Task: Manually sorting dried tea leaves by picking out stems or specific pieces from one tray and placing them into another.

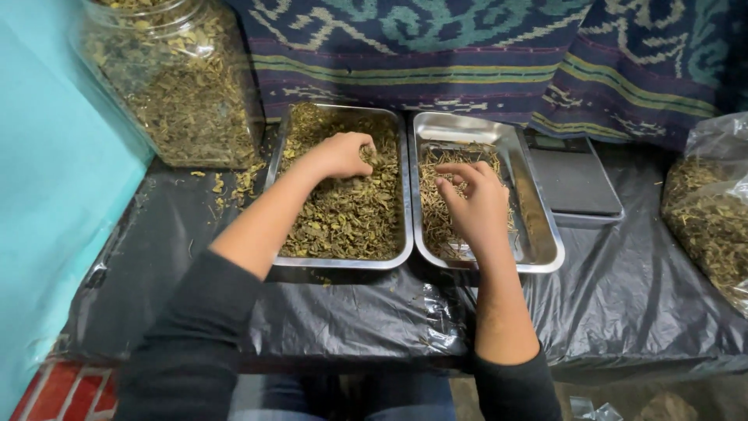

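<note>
Steel trays sit side by side on black plastic sheeting (623, 312). The left tray (405, 234) is heaped with dried green leaves (343, 218); the right tray (545, 242) holds a thinner bed of pale stems (436, 214), with bare metal showing toward its 3 o'clock side.

The left hand (340, 154) is curled into the leaf pile at the tray's 12 o'clock end, fingers bunched together and dug into the leaves, so whether they grip anything I cannot tell. The right hand (474, 199) hovers over the stems, thumb and forefinger drawn close as if pinching a piece, the other fingers loosely spread; any bit between them is too small to make out. The stems lie directly under that hand and out toward 9 o'clock of it.

Judging the risks: loose bits could drop into the gap between the trays or onto the sheeting, where crumbs already lie at 10 o'clock beside the big clear jar (179, 86). A sleeve dragging across the left tray's near rim could scatter leaves. A dark scale (573, 179) sits at 3 o'clock, and a clear bag (713, 218) of leaves further out.
</note>
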